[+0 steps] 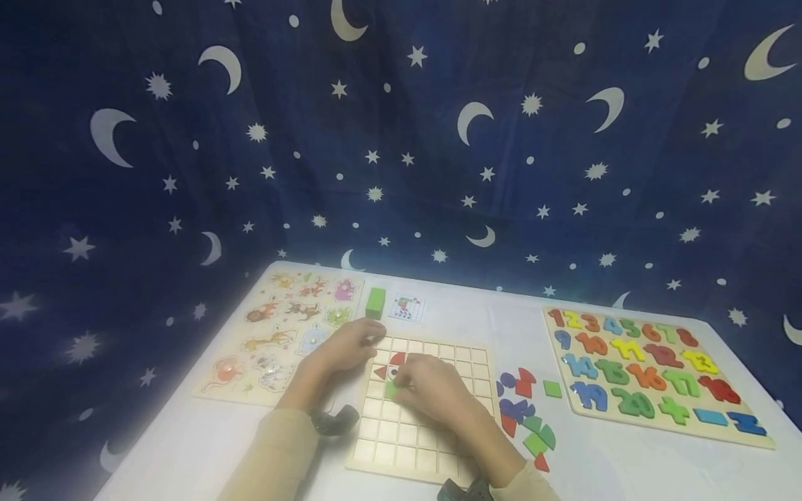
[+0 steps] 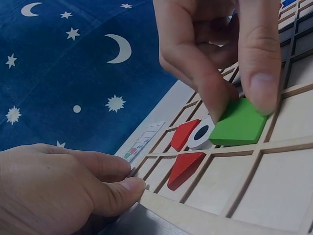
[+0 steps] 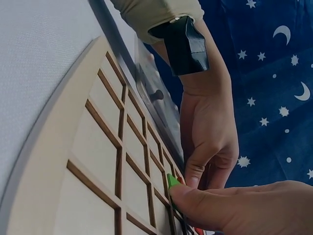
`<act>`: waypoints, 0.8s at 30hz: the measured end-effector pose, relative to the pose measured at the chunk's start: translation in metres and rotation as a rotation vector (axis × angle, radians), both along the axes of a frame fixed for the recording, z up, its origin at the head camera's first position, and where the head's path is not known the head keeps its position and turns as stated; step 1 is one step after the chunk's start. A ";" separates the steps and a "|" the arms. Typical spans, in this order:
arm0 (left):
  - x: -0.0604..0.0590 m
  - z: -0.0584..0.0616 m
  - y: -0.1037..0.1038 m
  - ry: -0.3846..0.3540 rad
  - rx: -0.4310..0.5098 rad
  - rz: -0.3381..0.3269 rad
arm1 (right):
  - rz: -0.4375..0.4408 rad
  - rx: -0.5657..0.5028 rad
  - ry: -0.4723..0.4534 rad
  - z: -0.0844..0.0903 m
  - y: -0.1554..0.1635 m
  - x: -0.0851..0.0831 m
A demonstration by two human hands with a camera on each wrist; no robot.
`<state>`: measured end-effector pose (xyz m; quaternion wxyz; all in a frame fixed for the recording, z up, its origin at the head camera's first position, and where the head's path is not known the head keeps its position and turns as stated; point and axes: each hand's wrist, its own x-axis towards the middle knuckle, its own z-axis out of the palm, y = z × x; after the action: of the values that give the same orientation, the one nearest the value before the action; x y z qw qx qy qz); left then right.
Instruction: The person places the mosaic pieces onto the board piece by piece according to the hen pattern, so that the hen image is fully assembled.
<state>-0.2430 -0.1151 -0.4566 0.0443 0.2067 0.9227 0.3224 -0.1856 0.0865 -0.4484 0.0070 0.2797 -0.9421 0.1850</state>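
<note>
The grid board [image 1: 388, 456] is on the table [image 1: 464, 316], with a few shapes [image 2: 186, 169] on it. The animal board [image 1: 246, 393] is to its left. The number board [image 1: 658, 419] is to its right (loose pieces [image 1: 516, 407] lie in between). Behind the grid board are a block [image 1: 375, 303] and, right of that, a card [image 1: 407, 307].

Beige sleeves [image 1: 272, 452], a boxy black device [image 3: 187, 46] at each wrist

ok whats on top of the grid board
On the grid board: two red pieces, a white piece with a dark dot, and a green piece pinched by the right hand. Whatever is under the green piece is covered; in the head view, that hand hides more squares.
</note>
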 end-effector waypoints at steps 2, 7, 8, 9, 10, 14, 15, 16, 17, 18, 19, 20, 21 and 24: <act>0.001 0.001 0.000 -0.002 0.000 0.005 | 0.009 0.006 0.020 0.001 0.000 0.000; 0.001 0.003 0.001 -0.012 0.002 0.012 | 0.020 0.035 0.053 0.003 -0.002 0.002; 0.001 0.003 0.001 -0.013 0.003 0.012 | 0.019 0.040 0.058 0.003 -0.002 0.002; 0.002 0.003 0.001 -0.013 0.005 0.014 | 0.018 0.044 0.059 0.003 -0.002 0.002; 0.001 0.004 0.002 -0.010 0.004 0.013 | 0.014 0.047 0.060 0.003 -0.002 0.002; 0.001 0.005 0.002 -0.003 -0.001 0.004 | 0.001 0.049 0.054 0.003 -0.002 0.002; 0.000 0.005 0.002 -0.002 0.000 0.003 | -0.002 0.049 0.055 0.004 -0.002 0.002; 0.000 0.005 0.002 0.005 -0.003 -0.002 | -0.001 0.050 0.058 0.004 -0.002 0.002; 0.000 0.005 0.002 0.006 -0.003 -0.002 | 0.000 0.052 0.061 0.004 -0.002 0.002; 0.000 0.005 0.002 0.008 -0.003 -0.001 | 0.004 0.055 0.065 0.004 -0.002 0.001; 0.000 0.004 0.002 0.010 -0.003 -0.001 | 0.010 0.057 0.072 0.004 -0.002 0.001; -0.001 0.003 0.001 0.011 -0.003 0.000 | 0.011 0.060 0.076 0.004 -0.002 0.001; -0.001 0.003 0.001 0.011 -0.001 0.001 | 0.014 0.063 0.082 0.004 -0.002 0.001; -0.002 0.001 0.000 0.001 0.003 0.005 | 0.015 0.070 0.092 0.003 -0.003 0.001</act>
<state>-0.2447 -0.1147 -0.4561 0.0426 0.2048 0.9227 0.3239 -0.1841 0.0839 -0.4457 0.0391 0.2949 -0.9446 0.1387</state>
